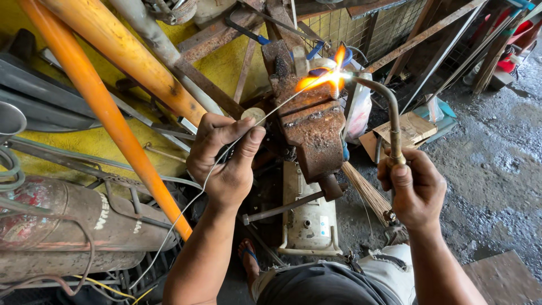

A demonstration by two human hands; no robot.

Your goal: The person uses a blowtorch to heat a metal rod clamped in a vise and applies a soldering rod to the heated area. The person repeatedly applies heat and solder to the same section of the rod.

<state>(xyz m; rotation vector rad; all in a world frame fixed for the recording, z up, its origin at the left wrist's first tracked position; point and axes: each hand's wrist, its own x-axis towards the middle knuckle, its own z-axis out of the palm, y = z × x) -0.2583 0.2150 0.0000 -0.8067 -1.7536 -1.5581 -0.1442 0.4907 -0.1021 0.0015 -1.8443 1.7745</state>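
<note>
While the left hand (226,164) pinches a thin silvery filler rod (265,116) and the right hand (415,189) grips a curved brass torch (392,121), brazing is under way at the flame-lit workpiece (324,70) (clamped in the rusty iron bench vise (310,130)), so feeding the rod steadily seems next.

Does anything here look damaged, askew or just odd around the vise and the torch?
The heavy iron bench vise is thickly rusted and flaking. Beside it, a torn brown cardboard box lies crumpled on the wet concrete floor, under the curved brass torch in the right hand.
</note>
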